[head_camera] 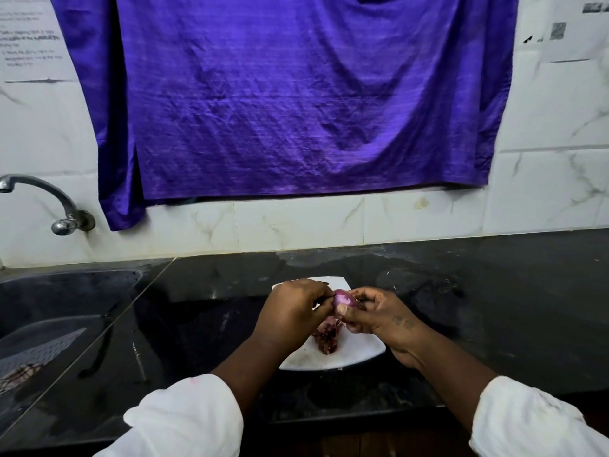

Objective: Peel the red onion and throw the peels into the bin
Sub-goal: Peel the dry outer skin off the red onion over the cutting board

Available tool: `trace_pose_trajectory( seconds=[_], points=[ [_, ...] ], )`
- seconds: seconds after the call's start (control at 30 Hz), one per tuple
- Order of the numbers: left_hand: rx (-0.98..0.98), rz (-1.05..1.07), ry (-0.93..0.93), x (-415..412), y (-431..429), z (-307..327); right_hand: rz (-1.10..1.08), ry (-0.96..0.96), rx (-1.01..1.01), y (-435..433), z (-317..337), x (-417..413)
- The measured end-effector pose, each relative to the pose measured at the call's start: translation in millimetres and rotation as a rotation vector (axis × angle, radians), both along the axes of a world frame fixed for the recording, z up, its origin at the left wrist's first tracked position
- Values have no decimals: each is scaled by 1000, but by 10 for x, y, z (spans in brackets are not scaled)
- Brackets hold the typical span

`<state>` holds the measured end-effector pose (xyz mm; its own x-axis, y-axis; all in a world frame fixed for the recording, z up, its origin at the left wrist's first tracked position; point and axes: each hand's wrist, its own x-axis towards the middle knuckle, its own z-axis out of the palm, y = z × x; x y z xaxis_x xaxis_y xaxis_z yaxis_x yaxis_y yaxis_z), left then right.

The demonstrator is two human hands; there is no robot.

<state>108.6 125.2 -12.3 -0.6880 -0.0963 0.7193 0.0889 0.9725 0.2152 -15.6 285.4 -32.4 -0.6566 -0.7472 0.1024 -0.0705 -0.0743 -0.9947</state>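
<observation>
Left sleeve [184, 413], right sleeve [534, 423]: white cloth, bunched at forearms. Left of plate [359, 352]: dark sink [49, 311], curved chrome tap [43, 202] above it. Plate white, squarish, smooth, on glossy black counter [494, 308]. Left hand [293, 311] over plate's far-left part, fingers curled, tips pinching onion's left side. Dry dark-red peels [328, 334] heaped mid-plate, below onion. Onion [342, 300] small, rounded, shiny pink-purple, held above plate between both hands. Right hand [379, 316] grips it from right, thumb pressed on near face, fingers curled behind. Creased purple cloth [296, 94] hangs behind plate on marbled tiles [543, 179].
</observation>
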Motion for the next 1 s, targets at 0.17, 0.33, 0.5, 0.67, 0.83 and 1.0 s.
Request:
trace_pose_trajectory(
  seconds=[0.17, 0.33, 0.5, 0.67, 0.83, 1.0],
  points=[
    [-124, 60, 50, -29, 32, -11, 8, -31, -6, -7, 11, 5],
    [-170, 71, 41, -28, 29, 9, 45, -40, 2, 25, 3, -15],
    [-40, 52, -2, -26, 17, 6, 110, 16, 43, 93, 39, -5],
    [360, -91, -65, -41, -107, -48, 81, 0, 25, 129, 58, 25],
    [590, -244, -49, -14, -7, -120, 92, -57, 10, 113, 67, 42],
    [649, -287, 39, -48, -54, -97, 131, -61, 11, 116, 87, 73]
  ],
)
